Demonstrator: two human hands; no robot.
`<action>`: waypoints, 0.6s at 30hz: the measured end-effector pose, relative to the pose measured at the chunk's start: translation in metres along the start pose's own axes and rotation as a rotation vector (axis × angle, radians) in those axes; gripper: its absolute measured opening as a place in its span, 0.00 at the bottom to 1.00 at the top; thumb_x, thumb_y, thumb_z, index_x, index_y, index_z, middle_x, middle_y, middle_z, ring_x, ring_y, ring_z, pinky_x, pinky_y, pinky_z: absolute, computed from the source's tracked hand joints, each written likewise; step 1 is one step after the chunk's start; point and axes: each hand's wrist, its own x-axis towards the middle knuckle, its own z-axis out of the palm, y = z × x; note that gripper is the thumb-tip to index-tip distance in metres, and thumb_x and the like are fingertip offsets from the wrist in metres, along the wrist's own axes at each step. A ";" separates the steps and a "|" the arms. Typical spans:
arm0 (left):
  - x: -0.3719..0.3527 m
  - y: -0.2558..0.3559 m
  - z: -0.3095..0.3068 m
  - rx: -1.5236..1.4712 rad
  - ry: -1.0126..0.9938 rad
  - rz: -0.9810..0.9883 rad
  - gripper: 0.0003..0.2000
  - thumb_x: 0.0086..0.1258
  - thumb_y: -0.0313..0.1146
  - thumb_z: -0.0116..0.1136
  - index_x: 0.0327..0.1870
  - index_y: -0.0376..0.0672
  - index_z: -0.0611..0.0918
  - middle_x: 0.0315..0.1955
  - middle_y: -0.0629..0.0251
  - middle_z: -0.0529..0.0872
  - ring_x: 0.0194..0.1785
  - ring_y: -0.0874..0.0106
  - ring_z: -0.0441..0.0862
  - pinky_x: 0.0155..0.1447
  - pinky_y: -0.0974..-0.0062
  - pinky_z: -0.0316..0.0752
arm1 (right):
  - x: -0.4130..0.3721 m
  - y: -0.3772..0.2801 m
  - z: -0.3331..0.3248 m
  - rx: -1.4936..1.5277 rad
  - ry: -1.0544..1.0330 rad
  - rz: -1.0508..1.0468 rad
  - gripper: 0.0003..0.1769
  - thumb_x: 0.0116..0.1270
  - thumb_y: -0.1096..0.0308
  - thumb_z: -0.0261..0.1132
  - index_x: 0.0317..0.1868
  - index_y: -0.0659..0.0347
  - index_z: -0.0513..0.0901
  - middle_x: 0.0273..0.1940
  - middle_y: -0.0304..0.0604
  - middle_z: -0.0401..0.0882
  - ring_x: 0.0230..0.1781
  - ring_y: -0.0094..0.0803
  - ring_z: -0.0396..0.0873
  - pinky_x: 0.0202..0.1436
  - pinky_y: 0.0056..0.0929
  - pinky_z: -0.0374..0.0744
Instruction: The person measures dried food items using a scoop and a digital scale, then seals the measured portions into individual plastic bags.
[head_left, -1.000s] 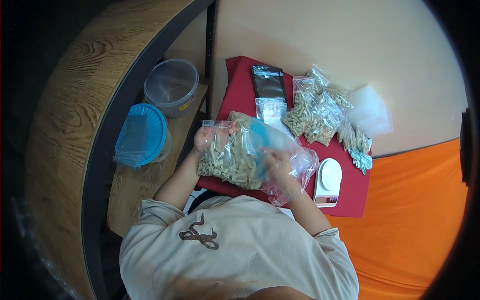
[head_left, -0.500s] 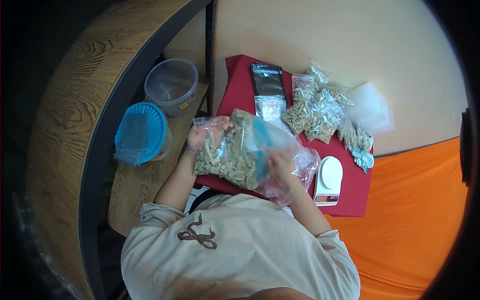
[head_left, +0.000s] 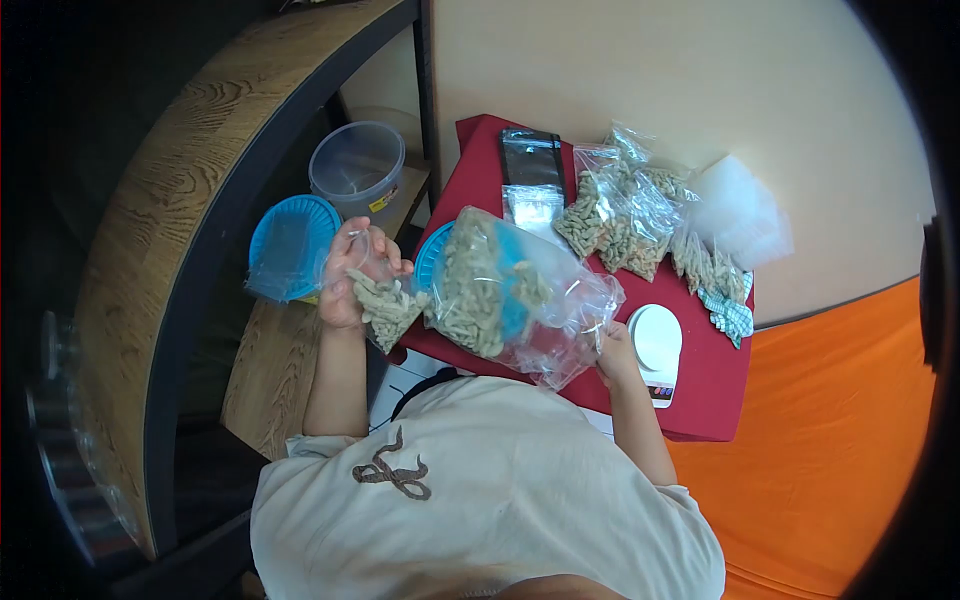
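My left hand (head_left: 342,285) is closed on a small clear plastic bag (head_left: 388,308) partly filled with pale green-grey, finger-shaped pieces. It is held off to the left of the table. A large clear bag (head_left: 468,290) of the same pieces lies to its right, its contents gathered at the left end. Fingers of my right hand (head_left: 616,352) pinch the crumpled, slack end of that large bag. Under the large bag a blue ribbed container or lid (head_left: 428,262) shows in part.
On the red-covered table (head_left: 700,405) are a white kitchen scale (head_left: 656,340), several filled bags (head_left: 630,215), a black pouch (head_left: 532,158) and a checked cloth (head_left: 728,318). On the left shelf stand a clear tub (head_left: 352,175) and a blue-lidded container (head_left: 300,225) with flat bags on top.
My left hand has moved left with the small bag, away from the large one. My right hand has shifted right and down to the large bag's slack end.
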 end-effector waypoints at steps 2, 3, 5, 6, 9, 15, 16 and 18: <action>-0.001 -0.003 0.014 -0.034 0.002 0.009 0.35 0.53 0.41 0.60 0.64 0.40 0.63 0.43 0.58 0.71 0.44 0.62 0.74 0.52 0.54 0.72 | -0.003 0.002 -0.023 -0.006 -0.062 0.012 0.13 0.67 0.64 0.59 0.26 0.60 0.78 0.18 0.31 0.70 0.13 0.16 0.60 0.15 0.17 0.56; -0.001 -0.005 0.021 -0.073 0.013 0.015 0.35 0.54 0.42 0.59 0.64 0.41 0.63 0.43 0.59 0.71 0.43 0.64 0.74 0.51 0.55 0.72 | -0.006 0.000 -0.028 -0.016 -0.120 0.032 0.13 0.67 0.63 0.60 0.26 0.62 0.79 0.18 0.33 0.71 0.12 0.14 0.58 0.14 0.17 0.53; -0.002 -0.013 0.029 -0.076 0.049 0.059 0.36 0.54 0.43 0.59 0.65 0.41 0.63 0.43 0.60 0.71 0.44 0.64 0.73 0.52 0.54 0.72 | -0.017 -0.005 -0.036 -0.004 -0.113 0.026 0.13 0.67 0.64 0.59 0.28 0.63 0.79 0.18 0.33 0.71 0.12 0.13 0.56 0.14 0.16 0.51; -0.003 -0.018 0.032 -0.081 0.093 0.104 0.36 0.54 0.43 0.59 0.65 0.42 0.63 0.43 0.61 0.71 0.44 0.65 0.73 0.52 0.53 0.72 | -0.022 -0.007 -0.040 -0.017 -0.094 0.029 0.12 0.67 0.65 0.59 0.31 0.64 0.80 0.18 0.33 0.71 0.12 0.13 0.56 0.13 0.16 0.51; -0.003 -0.033 0.040 -0.234 0.130 0.142 0.38 0.52 0.47 0.59 0.65 0.43 0.63 0.44 0.64 0.69 0.46 0.67 0.70 0.52 0.56 0.70 | -0.034 -0.006 -0.054 -0.051 -0.063 0.009 0.11 0.67 0.66 0.59 0.36 0.66 0.81 0.18 0.33 0.71 0.11 0.13 0.56 0.13 0.15 0.51; 0.008 -0.057 0.082 -0.255 -0.130 0.100 0.37 0.54 0.45 0.59 0.66 0.42 0.62 0.45 0.62 0.71 0.47 0.65 0.71 0.53 0.55 0.69 | -0.056 -0.003 -0.097 0.011 -0.045 0.011 0.12 0.66 0.67 0.60 0.41 0.68 0.82 0.17 0.33 0.70 0.11 0.13 0.56 0.13 0.14 0.53; 0.008 -0.059 0.090 -0.106 -0.091 0.082 0.37 0.53 0.44 0.61 0.65 0.40 0.62 0.43 0.61 0.72 0.44 0.66 0.73 0.51 0.59 0.70 | -0.059 -0.004 -0.105 0.011 -0.040 0.000 0.12 0.66 0.66 0.60 0.40 0.68 0.82 0.16 0.33 0.69 0.10 0.14 0.56 0.13 0.15 0.53; 0.009 -0.068 0.104 0.067 -0.132 0.065 0.37 0.53 0.43 0.62 0.65 0.38 0.62 0.43 0.61 0.73 0.43 0.67 0.74 0.50 0.61 0.70 | -0.068 -0.011 -0.120 -0.033 0.000 -0.025 0.12 0.65 0.66 0.61 0.39 0.68 0.82 0.16 0.33 0.71 0.11 0.13 0.57 0.13 0.14 0.54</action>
